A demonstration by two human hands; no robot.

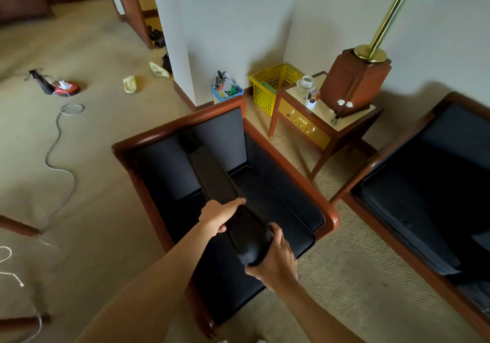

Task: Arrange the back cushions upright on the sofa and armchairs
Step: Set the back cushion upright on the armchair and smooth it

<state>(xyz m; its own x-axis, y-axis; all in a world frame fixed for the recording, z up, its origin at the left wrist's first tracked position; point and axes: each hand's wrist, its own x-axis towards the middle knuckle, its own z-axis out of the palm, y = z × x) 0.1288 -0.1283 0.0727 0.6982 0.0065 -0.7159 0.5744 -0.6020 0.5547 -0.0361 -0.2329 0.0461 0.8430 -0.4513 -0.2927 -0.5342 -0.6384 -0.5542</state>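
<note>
Both hands, left hand (221, 214) and right hand (275, 259), grip back cushion (228, 199) | over armchair (265, 141); side table (326, 120) beside

Dark back cushion held over the armchair seat

The back cushion (228, 205) is long, narrow and black, seen edge-on, running from the near edge of the armchair (265, 141) toward its far backrest, raised above the dark seat. Its near end is rounded and gripped on both sides. The armchair has a reddish-brown wooden frame and dark upholstery. A second dark-upholstered seat (424, 183) with the same wooden frame stands to the right.
</note>
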